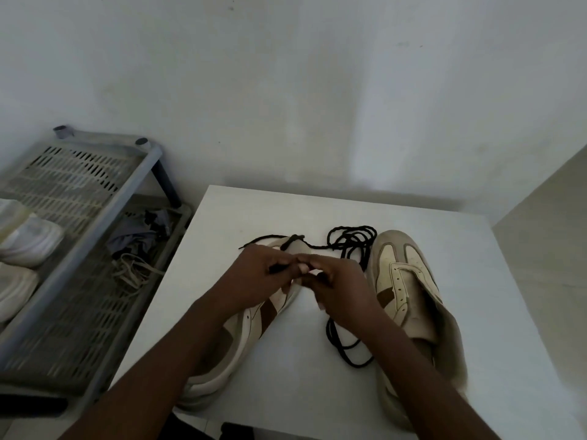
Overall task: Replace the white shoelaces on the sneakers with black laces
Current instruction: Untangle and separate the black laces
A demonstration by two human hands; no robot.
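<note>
Two beige-and-brown sneakers lie on the white table point(476, 328). The left-side sneaker point(251, 325) has a black lace point(313, 246) crossing its toe end. Both hands meet just above it: the left hand point(254, 276) pinches a black lace tip in curled fingers, and the right hand point(341, 292) is curled round another stretch. The right-side sneaker point(403, 281) lies with open eyelets. A loose coil point(352, 241) of lace lies between the shoes. Beside the table, a grey slatted rack point(79, 192) holds pale shoes point(28, 239) and light laces point(133, 273).

Likely a home corner: plastic shoe rack point(79, 217), bare white wall point(317, 90)
</note>
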